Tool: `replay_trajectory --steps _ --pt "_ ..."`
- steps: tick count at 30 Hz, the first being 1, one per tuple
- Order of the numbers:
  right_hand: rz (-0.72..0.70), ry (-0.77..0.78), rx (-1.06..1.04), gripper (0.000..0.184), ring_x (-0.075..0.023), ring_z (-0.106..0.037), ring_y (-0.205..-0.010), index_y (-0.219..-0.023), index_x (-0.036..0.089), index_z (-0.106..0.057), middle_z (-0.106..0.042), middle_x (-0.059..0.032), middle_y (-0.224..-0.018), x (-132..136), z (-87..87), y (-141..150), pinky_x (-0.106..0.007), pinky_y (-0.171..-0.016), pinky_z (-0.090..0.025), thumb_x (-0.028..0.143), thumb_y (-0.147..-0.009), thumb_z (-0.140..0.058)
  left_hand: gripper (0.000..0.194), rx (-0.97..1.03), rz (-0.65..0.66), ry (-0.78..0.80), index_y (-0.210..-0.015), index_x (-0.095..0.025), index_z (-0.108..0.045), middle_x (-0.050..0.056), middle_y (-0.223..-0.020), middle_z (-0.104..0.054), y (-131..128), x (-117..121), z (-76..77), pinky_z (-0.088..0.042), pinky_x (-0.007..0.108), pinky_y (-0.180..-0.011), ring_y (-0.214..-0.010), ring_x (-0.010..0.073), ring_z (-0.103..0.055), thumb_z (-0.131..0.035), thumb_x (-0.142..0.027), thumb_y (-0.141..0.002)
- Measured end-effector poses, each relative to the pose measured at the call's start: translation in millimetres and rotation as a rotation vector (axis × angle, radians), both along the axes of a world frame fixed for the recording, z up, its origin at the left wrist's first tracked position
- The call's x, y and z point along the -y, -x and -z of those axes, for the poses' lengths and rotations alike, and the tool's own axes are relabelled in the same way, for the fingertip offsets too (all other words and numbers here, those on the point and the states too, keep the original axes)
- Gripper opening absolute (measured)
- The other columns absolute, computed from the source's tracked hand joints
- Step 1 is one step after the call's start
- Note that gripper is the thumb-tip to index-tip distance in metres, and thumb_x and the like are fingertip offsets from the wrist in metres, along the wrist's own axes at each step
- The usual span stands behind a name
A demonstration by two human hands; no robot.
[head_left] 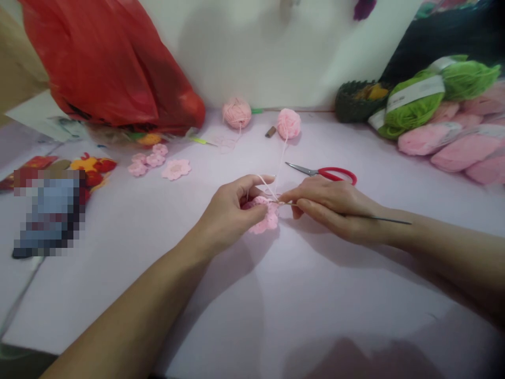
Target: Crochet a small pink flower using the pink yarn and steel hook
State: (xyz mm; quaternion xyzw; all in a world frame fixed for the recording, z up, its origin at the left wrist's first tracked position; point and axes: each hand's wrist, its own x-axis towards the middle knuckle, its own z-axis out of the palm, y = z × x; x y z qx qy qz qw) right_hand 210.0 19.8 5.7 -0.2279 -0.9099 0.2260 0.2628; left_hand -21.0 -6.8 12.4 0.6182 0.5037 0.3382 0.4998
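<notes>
My left hand (231, 210) is closed in a pinch on a small pink crocheted flower (267, 221), with a strand of pink yarn looped over its forefinger. My right hand (335, 208) is closed around a thin metal crochet hook (389, 219), whose tip meets the flower's upper edge. The yarn strand runs up from the flower to a pink yarn ball (289, 123) near the wall. Both hands hover just above the pale tabletop (276, 305).
Red-handled scissors (327, 172) lie just beyond my right hand. A second pink yarn ball (236, 112) sits by the wall. Finished pink flowers (176, 169) lie at left, below a red plastic bag (114, 68). Green and pink yarn skeins (434, 116) pile at right beside a dark basket (355, 102).
</notes>
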Motion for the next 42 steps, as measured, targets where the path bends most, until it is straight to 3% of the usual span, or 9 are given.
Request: replay_trajectory --steps 5,11,17,21,25,28,34,38,42 --pt "0.015 -0.259 0.065 0.033 -0.0193 -0.061 -0.080 -0.122 0.012 -0.061 -0.070 -0.0068 -0.088 7 1.8 5 -0.040 -0.083 -0.046 0.021 -0.102 -0.038 0.047 -0.020 -0.037 -0.023 -0.128 -0.018 -0.062 -0.002 -0.081 -0.056 -3 1 0.3 -0.044 0.024 -0.064 -0.071 0.0110 -0.052 -0.067 -0.024 -0.082" --pt "0.113 -0.517 0.199 0.027 -0.0195 -0.059 -0.073 -0.107 0.011 -0.064 -0.069 -0.0077 -0.082 15 5.3 11 -0.043 -0.087 -0.044 0.018 -0.100 -0.039 0.042 -0.113 -0.084 -0.095 -0.125 -0.017 -0.064 -0.002 -0.079 -0.057 -6 3 -0.1 -0.046 0.025 -0.072 -0.076 0.0126 -0.056 -0.065 -0.026 -0.084" --pt "0.195 -0.584 0.264 0.026 -0.0196 -0.056 -0.071 -0.102 0.014 -0.065 -0.066 -0.0057 -0.077 22 4.2 15 -0.043 -0.087 -0.042 0.021 -0.100 -0.039 0.040 -0.107 -0.117 -0.187 -0.125 -0.022 -0.065 -0.004 -0.075 -0.056 -8 6 7.2 -0.044 0.024 -0.068 -0.071 0.0117 -0.053 -0.062 -0.024 -0.086" --pt "0.269 -0.567 0.323 0.031 -0.0189 -0.051 -0.067 -0.085 0.016 -0.061 -0.061 -0.0043 -0.071 24 -0.2 17 -0.042 -0.082 -0.039 0.027 -0.101 -0.037 0.043 -0.028 -0.120 -0.200 -0.128 -0.023 -0.064 -0.003 -0.077 -0.058 -14 9 7.5 -0.044 0.024 -0.070 -0.073 0.0111 -0.053 -0.066 -0.026 -0.086" --pt "0.298 -0.632 0.335 0.032 -0.0168 -0.043 -0.061 -0.074 0.019 -0.055 -0.054 -0.0014 -0.064 24 2.5 19 -0.042 -0.084 -0.037 0.023 -0.101 -0.037 0.055 0.122 -0.144 -0.082 -0.135 -0.022 -0.057 -0.006 -0.071 -0.053 -21 11 6.9 -0.044 0.024 -0.066 -0.066 0.0096 -0.050 -0.072 -0.029 -0.083" --pt "0.340 -0.664 0.338 0.029 -0.0174 -0.042 -0.062 -0.075 0.019 -0.054 -0.053 -0.0011 -0.063 25 7.5 21 -0.043 -0.087 -0.036 0.020 -0.100 -0.039 0.060 0.372 -0.181 0.098 -0.135 -0.021 -0.056 -0.007 -0.067 -0.053 -26 11 7.9 -0.043 0.023 -0.062 -0.062 0.0085 -0.051 -0.077 -0.026 -0.079" --pt "0.359 -0.657 0.305 0.026 -0.0176 -0.044 -0.065 -0.077 0.021 -0.053 -0.056 -0.0007 -0.066 20 12.3 20 -0.044 -0.091 -0.035 0.023 -0.100 -0.041 0.051 0.663 -0.162 0.484 -0.125 -0.022 -0.063 -0.001 -0.084 -0.070 -24 6 7.0 -0.047 0.024 -0.071 -0.074 0.0117 -0.063 -0.076 -0.016 -0.076" --pt "0.248 -0.648 0.209 0.026 -0.0167 -0.047 -0.066 -0.079 0.021 -0.055 -0.058 -0.0009 -0.068 13 10.6 15 -0.042 -0.093 -0.036 0.024 -0.101 -0.040 0.055 0.649 -0.105 0.502 -0.127 -0.022 -0.063 0.001 -0.085 -0.070 -15 2 2.5 -0.046 0.024 -0.068 -0.072 0.0115 -0.061 -0.075 -0.013 -0.074" --pt "0.135 -0.542 0.135 0.023 -0.0151 -0.045 -0.064 -0.081 0.019 -0.055 -0.056 -0.0005 -0.068 11 6.5 9 -0.043 -0.095 -0.037 0.021 -0.099 -0.041 0.059 0.579 -0.157 0.467 -0.130 -0.022 -0.062 -0.002 -0.075 -0.062 -8 0 -2.7 -0.042 0.024 -0.064 -0.065 0.0103 -0.055 -0.072 -0.010 -0.073"
